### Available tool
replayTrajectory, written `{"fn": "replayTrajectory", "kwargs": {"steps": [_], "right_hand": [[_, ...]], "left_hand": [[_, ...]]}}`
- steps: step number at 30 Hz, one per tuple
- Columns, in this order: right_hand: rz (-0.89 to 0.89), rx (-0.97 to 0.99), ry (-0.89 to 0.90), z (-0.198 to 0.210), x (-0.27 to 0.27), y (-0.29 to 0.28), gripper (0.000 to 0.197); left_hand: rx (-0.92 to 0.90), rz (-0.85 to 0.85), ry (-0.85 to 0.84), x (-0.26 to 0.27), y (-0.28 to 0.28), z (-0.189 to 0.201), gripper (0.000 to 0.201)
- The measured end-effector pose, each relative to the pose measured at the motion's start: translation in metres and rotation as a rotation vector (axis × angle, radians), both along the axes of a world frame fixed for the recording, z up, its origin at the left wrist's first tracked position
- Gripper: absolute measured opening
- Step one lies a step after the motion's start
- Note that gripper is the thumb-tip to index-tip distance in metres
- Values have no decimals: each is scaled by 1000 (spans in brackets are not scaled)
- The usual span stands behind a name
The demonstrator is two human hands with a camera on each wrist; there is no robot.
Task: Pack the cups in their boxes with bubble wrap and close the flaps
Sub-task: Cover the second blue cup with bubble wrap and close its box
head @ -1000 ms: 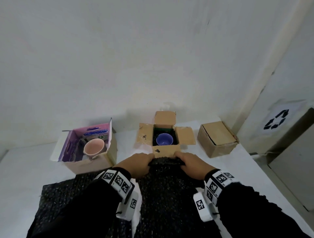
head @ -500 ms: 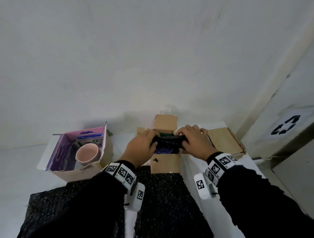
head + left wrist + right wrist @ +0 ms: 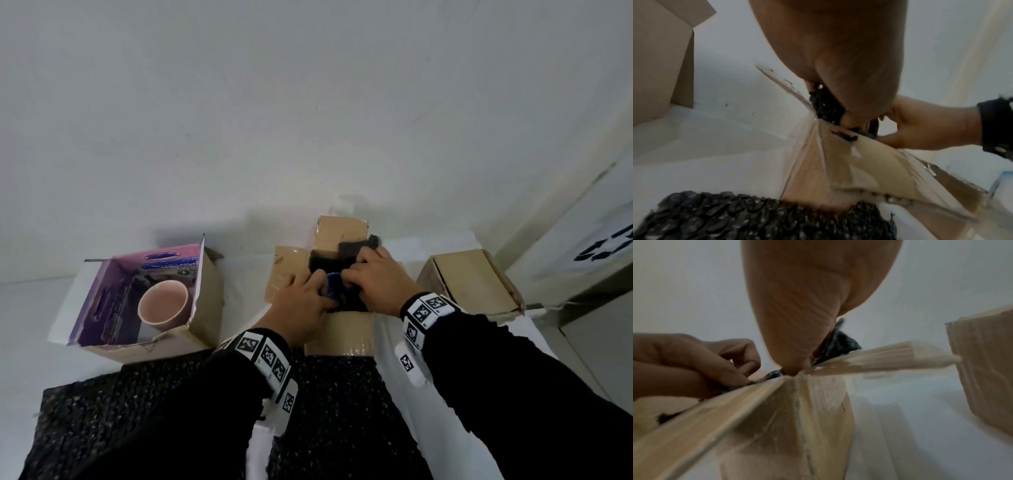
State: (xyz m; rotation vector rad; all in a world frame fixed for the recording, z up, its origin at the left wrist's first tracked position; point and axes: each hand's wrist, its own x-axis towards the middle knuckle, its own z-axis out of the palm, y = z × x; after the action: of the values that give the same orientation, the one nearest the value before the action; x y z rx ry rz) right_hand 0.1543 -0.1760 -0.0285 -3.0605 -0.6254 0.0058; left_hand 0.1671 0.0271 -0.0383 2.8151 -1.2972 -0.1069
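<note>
Landmark: the open middle box (image 3: 337,330), standing on the white tabletop (image 3: 27,308) with its four flaps folded outward.
Left hand (image 3: 301,305): reaching into the middle box from its near-left corner, fingers curled down onto black bubble wrap (image 3: 352,298) beside the cup.
Right hand (image 3: 380,281): over the box's right side, fingers bent and pinching the same wrap; from the right wrist view a dark bunch of it sticks up behind the thumb.
Blue cup (image 3: 333,286): inside the middle box, only a sliver showing between the two hands; wrap seems to lie round it, though the hands hide most.
Pink cup (image 3: 163,306): upright in the purple-lined box (image 3: 205,308), left of the middle box, flaps open.
Closed box (image 3: 474,284): right of the middle box, near it, flaps down.
Bubble wrap sheets (image 3: 342,411): spread on the tabletop just in front of the middle box, under both forearms.
</note>
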Motion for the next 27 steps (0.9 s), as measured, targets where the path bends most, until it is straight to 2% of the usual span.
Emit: {"fn": "replayTrajectory", "kwargs": {"steps": [4,7,8,11,13,15,17,19,21,25,27], "right_hand": [[-13,-246,90,2,-1,6,34],[-17,-286,146,8,-1,14,25],[-20,-293,162,10,-1,16,20],[-11,-316,157,13,1,18,11],[-33,-265,164,10,1,19,14],[-78,-143,134,3,0,17,20],[-83,-108,33,-3,-3,14,35],[-133,-118,-42,-2,-4,10,49],[-182,-110,-26,3,-4,5,55],[-169,3,-39,1,-1,4,27],[-123,-3,-53,-2,-2,7,21]], "left_hand": [[-59,62,110,6,-10,6,33],[-92,12,102,6,-9,8,22],[-95,-15,106,5,-7,6,24],[-32,-92,50,2,-3,0,49],[54,-104,1,0,-4,-1,47],[68,-62,19,-3,-6,-2,37],[61,-51,-30,-8,-8,-3,33],[43,-48,-152,-15,-10,-6,39],[-3,-20,-191,-21,-12,-13,43],[-41,31,-128,-28,-16,-18,29],[-15,54,-106,-31,-14,-22,31]]}}
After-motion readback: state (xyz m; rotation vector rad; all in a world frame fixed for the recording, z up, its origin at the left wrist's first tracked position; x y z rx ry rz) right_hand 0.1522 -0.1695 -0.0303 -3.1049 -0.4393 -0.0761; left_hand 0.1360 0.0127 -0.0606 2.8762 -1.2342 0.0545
